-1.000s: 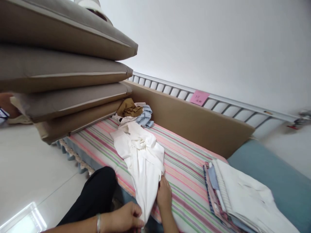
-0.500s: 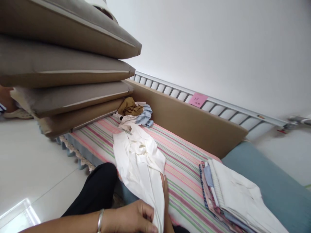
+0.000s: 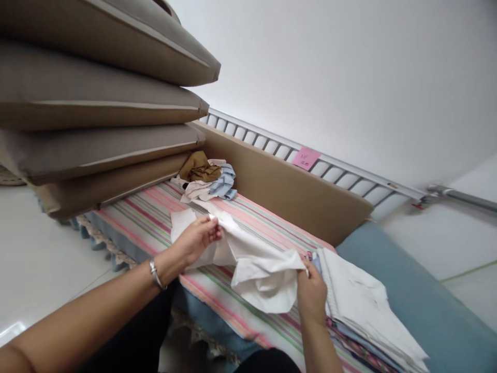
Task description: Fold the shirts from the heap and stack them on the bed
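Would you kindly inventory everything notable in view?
Thick fabric cushions: four, grey-brown, stacked left
Wrinkled cloth garment: one, white, centre
Crumpled clothes: several, brown, blue, white, beside cushions
Folded clothes stack: one, white-topped, right
Striped cloth sheet: one, multicoloured, beneath clothes
Long flat panel: one, brown, far edge
Slatted rail: one, grey, behind panel
Square paper note: one, pink, on rail
Fabric surface: one, teal, right
Metal bangle: one, silver, left wrist
Clothed legs: two, black, bottom
Left hand, right hand: two, bare, both holding garment
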Demonstrator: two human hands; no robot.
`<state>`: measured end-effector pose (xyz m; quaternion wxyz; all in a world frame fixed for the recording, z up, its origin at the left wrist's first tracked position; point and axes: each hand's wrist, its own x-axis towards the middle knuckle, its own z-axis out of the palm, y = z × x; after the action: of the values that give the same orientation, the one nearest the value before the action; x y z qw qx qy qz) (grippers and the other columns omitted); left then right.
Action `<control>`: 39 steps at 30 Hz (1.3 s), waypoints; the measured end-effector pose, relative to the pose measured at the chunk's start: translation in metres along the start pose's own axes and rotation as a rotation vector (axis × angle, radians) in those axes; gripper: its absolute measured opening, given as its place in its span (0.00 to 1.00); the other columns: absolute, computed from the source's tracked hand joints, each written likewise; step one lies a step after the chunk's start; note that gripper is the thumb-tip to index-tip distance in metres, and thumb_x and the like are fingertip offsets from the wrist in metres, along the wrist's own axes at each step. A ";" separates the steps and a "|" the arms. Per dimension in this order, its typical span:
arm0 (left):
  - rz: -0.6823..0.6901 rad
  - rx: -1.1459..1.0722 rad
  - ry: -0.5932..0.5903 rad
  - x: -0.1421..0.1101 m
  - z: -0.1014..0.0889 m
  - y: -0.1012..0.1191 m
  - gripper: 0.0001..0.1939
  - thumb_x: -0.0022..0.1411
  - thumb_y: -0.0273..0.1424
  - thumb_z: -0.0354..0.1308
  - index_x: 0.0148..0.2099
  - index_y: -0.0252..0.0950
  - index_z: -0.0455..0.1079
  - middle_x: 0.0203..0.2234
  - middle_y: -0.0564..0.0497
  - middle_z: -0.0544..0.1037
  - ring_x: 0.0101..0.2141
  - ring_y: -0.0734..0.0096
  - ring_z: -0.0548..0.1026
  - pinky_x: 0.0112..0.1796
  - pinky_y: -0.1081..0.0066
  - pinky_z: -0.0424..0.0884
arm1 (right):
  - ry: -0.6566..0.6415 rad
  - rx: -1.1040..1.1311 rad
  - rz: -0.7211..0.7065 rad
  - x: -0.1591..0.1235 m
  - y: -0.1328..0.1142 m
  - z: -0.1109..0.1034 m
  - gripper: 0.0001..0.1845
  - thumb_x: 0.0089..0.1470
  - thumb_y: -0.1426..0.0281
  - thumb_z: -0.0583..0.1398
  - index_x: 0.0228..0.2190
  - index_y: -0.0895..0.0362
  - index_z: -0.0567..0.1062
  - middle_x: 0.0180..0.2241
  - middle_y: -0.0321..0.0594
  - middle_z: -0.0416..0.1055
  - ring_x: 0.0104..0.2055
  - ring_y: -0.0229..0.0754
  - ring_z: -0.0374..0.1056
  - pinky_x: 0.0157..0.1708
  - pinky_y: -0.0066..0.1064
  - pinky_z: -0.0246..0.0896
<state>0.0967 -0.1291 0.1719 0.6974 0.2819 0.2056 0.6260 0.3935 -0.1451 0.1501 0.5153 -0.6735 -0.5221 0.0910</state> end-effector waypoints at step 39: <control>0.136 1.309 0.084 0.068 -0.139 -0.067 0.16 0.42 0.24 0.60 0.38 0.38 0.75 0.43 0.46 0.75 0.49 0.57 0.67 0.55 0.64 0.55 | -0.174 -0.275 -0.067 -0.035 0.153 0.025 0.21 0.43 0.64 0.51 0.37 0.57 0.76 0.44 0.47 0.72 0.49 0.50 0.64 0.54 0.44 0.55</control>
<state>0.0675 -0.0466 0.0274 0.3323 0.6355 0.5525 0.4247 0.4547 -0.1460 0.0039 0.3737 -0.7096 -0.5943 0.0596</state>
